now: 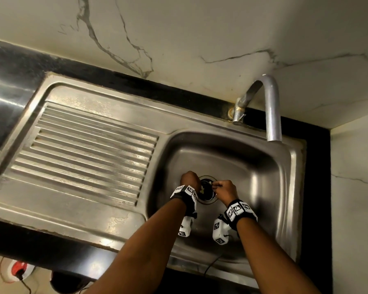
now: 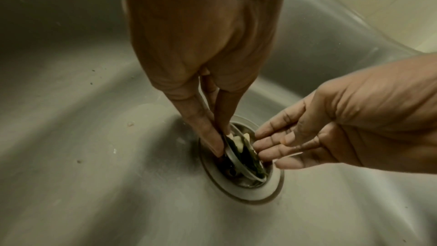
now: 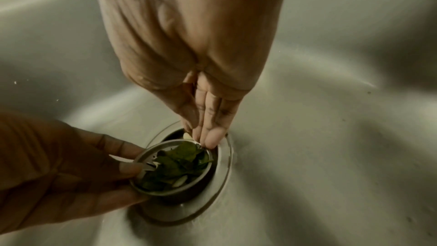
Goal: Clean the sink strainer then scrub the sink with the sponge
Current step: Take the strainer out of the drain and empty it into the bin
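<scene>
Left hand [image 1: 189,179], right hand [image 1: 224,190], pinching strainer [image 3: 153,148] rim

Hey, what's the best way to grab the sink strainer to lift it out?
Pinch the strainer by its thin raised rim, two opposite sides, coming down from above. It sits tilted in the drain, and leaves cover its middle, so only the rim is free.

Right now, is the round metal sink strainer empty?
No, dark green leaves and pale scraps lie in the round metal sink strainer.
</scene>
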{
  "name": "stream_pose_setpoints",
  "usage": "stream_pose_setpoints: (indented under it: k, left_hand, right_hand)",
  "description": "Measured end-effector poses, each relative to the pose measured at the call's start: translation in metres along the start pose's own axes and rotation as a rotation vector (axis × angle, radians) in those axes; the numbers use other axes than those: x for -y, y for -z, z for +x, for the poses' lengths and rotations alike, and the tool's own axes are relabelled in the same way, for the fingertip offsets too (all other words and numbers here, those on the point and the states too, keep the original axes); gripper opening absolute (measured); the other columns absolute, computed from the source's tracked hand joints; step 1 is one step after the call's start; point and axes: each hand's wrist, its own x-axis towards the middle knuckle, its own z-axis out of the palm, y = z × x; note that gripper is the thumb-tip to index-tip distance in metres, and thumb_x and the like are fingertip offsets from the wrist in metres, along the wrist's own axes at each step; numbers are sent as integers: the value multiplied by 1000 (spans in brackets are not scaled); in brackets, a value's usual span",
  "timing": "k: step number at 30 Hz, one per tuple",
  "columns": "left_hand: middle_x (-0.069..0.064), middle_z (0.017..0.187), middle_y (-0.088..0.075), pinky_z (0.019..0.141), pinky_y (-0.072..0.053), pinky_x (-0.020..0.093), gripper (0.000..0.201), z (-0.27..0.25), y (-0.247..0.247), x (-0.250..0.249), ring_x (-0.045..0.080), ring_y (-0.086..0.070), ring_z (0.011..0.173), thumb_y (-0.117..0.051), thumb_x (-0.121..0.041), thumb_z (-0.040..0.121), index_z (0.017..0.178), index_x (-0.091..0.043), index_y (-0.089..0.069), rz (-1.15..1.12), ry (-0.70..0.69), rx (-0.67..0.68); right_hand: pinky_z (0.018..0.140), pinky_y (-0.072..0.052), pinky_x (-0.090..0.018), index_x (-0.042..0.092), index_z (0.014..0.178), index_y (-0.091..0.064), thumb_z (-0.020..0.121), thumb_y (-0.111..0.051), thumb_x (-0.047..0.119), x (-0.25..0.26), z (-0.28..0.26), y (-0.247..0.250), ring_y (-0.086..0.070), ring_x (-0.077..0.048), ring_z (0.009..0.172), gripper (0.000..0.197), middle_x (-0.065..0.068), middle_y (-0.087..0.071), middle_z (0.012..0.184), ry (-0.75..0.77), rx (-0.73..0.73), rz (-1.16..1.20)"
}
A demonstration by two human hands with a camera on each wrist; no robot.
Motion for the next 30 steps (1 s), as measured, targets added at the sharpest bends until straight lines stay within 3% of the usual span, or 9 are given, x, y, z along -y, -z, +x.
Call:
stream_pose_setpoints:
  k: [4,9,15,18,24,27,30]
  left_hand:
    - [13,114,-73,95,-53,34,29,-1,1,0,30,-67,111,-73,-17,86,113,-7,-74,51,-26,-43]
    - [12,111,-74,92,-54,32,25,1,5,2,31,-68,108,-70,-14,85,109,-9,-76,92,-73,-91]
    - [13,98,-76,82,-55,31,17,9,16,15,30,-71,98,-70,-9,80,95,-10,-77,32,-65,-171]
    - [15,103,-75,84,-54,34,19,14,22,20,30,-70,102,-68,-5,82,100,-6,-75,13,-68,-216]
    - [17,110,-72,84,-55,38,22,23,22,29,33,-67,106,-63,-6,87,109,-6,-69,64,-32,-276]
    - [16,111,-71,86,-55,38,22,26,22,31,33,-67,108,-62,-6,88,110,-5,-67,83,-18,-279]
    - [16,114,-70,90,-54,38,24,30,24,35,33,-65,112,-63,-9,89,113,-5,-66,115,-7,-272]
  right_hand:
    - [94,-48,-23,9,100,-78,85,-69,7,5,-4,11,-68,-22,104,18,-9,-76,104,31,-45,-58]
    - [97,-52,-32,10,99,-78,81,-69,5,5,-6,12,-70,-25,103,21,-9,-77,99,57,-27,-89]
    - [100,-48,-29,9,113,-75,85,-62,4,14,-11,4,-65,-28,114,31,-12,-73,114,66,1,-159]
    - [96,-51,-34,7,111,-74,85,-61,3,24,-13,-3,-65,-32,111,30,-17,-73,112,129,49,-267]
    - [83,-54,-36,20,100,-75,82,-64,16,33,-11,-13,-67,-34,102,21,-10,-73,108,295,105,-498]
    - [83,-55,-36,26,102,-73,82,-63,22,30,-8,-19,-66,-30,104,22,-4,-70,113,343,96,-599]
    - [85,-53,-36,22,107,-71,83,-62,19,29,-8,-22,-64,-31,107,26,-5,-67,119,394,48,-646]
